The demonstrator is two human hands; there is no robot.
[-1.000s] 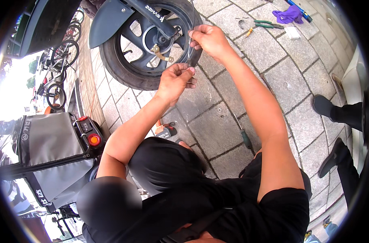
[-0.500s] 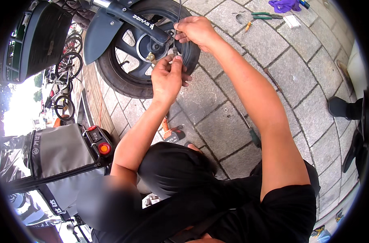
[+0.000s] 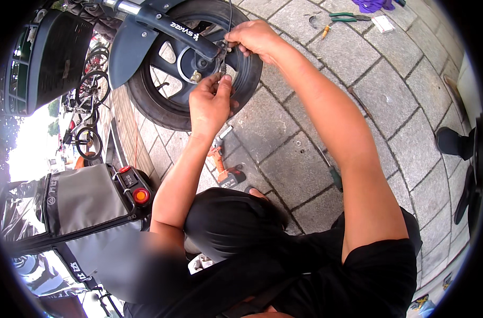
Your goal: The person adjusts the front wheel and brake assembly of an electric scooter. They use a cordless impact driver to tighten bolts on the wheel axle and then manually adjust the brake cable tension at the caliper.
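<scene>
One cable (image 3: pixel 223 66), pinched by left hand (image 3: pixel 211 105) and right hand (image 3: pixel 255 41): hold it straight between both grips, unkinked.

Down on the paving (image 3: pixel 276 135), there's an orange power drill (image 3: pixel 219 162)! Up top, green-handled pliers (image 3: pixel 352 19) lie beside a white packet (image 3: pixel 382 24), a purple cloth (image 3: pixel 372 5) just beyond. Far left, bicycles (image 3: pixel 81 112) stand parked, a grey box (image 3: pixel 88 199) nearer; far right, somebody's dark shoe (image 3: pixel 449 142)!
</scene>
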